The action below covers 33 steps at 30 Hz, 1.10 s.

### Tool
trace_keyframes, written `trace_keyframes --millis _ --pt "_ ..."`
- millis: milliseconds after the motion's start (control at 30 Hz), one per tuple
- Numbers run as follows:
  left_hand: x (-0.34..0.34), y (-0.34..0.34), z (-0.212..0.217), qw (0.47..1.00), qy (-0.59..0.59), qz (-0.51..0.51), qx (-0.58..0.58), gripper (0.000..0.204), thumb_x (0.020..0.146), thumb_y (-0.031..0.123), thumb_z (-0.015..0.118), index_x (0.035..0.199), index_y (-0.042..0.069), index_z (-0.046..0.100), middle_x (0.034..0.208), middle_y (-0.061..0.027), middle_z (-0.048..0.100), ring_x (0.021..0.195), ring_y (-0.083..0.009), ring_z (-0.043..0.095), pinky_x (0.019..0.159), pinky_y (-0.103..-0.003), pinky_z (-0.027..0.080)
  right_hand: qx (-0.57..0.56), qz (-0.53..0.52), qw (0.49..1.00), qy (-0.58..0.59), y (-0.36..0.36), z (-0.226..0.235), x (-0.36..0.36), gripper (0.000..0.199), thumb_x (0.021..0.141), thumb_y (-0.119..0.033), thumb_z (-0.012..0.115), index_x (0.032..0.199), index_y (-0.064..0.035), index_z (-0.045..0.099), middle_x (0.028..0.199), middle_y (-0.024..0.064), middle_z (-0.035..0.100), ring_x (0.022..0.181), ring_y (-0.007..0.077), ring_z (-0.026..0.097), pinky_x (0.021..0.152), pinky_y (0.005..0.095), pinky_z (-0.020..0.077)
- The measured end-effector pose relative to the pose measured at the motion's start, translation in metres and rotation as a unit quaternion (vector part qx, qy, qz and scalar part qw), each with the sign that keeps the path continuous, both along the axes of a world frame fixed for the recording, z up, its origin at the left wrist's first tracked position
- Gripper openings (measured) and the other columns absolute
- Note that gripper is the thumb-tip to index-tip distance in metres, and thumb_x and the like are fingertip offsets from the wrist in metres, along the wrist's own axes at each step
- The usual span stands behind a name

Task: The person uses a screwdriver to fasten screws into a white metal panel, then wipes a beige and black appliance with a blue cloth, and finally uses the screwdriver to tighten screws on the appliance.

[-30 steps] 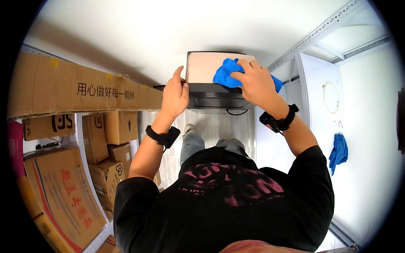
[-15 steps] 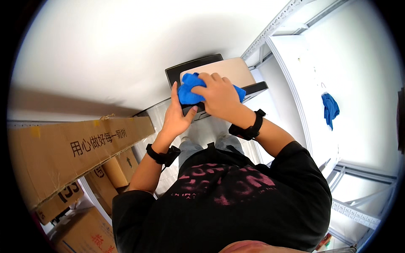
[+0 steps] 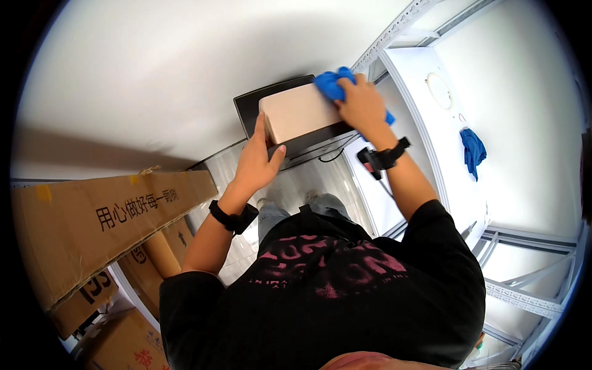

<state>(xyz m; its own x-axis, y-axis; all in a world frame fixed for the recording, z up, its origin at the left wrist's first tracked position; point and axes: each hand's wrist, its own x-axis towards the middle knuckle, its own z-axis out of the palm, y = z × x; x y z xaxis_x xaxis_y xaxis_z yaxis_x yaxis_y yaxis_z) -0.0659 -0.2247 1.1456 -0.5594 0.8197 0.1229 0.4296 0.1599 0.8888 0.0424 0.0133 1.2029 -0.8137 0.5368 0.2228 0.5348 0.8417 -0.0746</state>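
A pale beige box-like piece with rounded corners (image 3: pixel 299 114) lies on a black stand or cabinet (image 3: pixel 248 111) against the white wall. My right hand (image 3: pixel 362 108) grips a bright blue cloth (image 3: pixel 333 84) at the right end of the beige piece. Part of the cloth hangs out past the little-finger side. My left hand (image 3: pixel 258 160) rests at the left end, thumb and fingers spread, the fingertips against the beige piece's edge. Both wrists wear black straps with small devices.
On the left, a long cardboard box (image 3: pixel 117 213) sits above more cartons (image 3: pixel 123 342) on a shelf. White metal shelving (image 3: pixel 419 123) stands to the right, with another blue cloth (image 3: pixel 473 153) on it. A black cable (image 3: pixel 333 158) hangs below the black stand.
My right hand has slid the blue cloth from the left end of the beige piece to its right end. More of the beige top shows. My left hand has stayed near the left end.
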Motion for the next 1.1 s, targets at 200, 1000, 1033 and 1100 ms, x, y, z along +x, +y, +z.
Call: trace_keyframes --millis 200,1000,1033,1100 --pt "-0.003 0.011 -0.004 0.999 -0.005 0.003 0.033 0.084 0.086 0.016 0.059 0.145 -0.005 0.003 0.099 -0.0208 0.059 0.093 -0.0338 0.062 0.084 -0.039 0.048 -0.022 0.141 0.989 0.038 -0.091 0.001 -0.046 0.033 0.069 -0.023 0.074 0.099 -0.0161 0.063 0.105 0.0102 0.055 0.09 0.0312 0.057 0.071 0.0437 0.0492" --pt "0.008 0.045 -0.008 0.996 -0.037 0.07 0.029 0.065 0.091 0.021 0.054 0.142 -0.002 0.021 0.091 -0.0101 0.054 0.084 -0.0184 0.051 0.081 -0.029 0.042 -0.016 0.004 0.99 0.138 -0.019 -0.005 0.026 0.038 0.064 -0.012 0.075 0.101 -0.0154 0.064 0.102 0.0098 0.06 0.081 0.032 0.06 0.07 0.0416 0.0496" --pt "0.009 0.045 -0.012 0.996 -0.032 0.076 0.03 0.062 0.092 0.02 0.052 0.142 -0.002 0.022 0.093 -0.0112 0.055 0.085 -0.0196 0.053 0.08 -0.03 0.043 -0.029 0.031 0.988 0.147 -0.031 -0.011 0.024 0.04 0.063 -0.012 0.076 0.101 -0.0156 0.063 0.1 0.0098 0.059 0.08 0.0313 0.061 0.069 0.0411 0.0494" --pt "0.005 0.041 -0.03 0.993 -0.042 0.087 0.064 0.055 0.094 0.016 0.047 0.14 -0.002 0.023 0.1 -0.0129 0.056 0.089 -0.0205 0.055 0.081 -0.031 0.045 -0.035 0.075 0.984 0.159 -0.064 -0.011 0.013 0.034 0.065 -0.011 0.069 0.099 -0.0149 0.062 0.096 0.0093 0.058 0.074 0.0293 0.059 0.063 0.0398 0.0467"
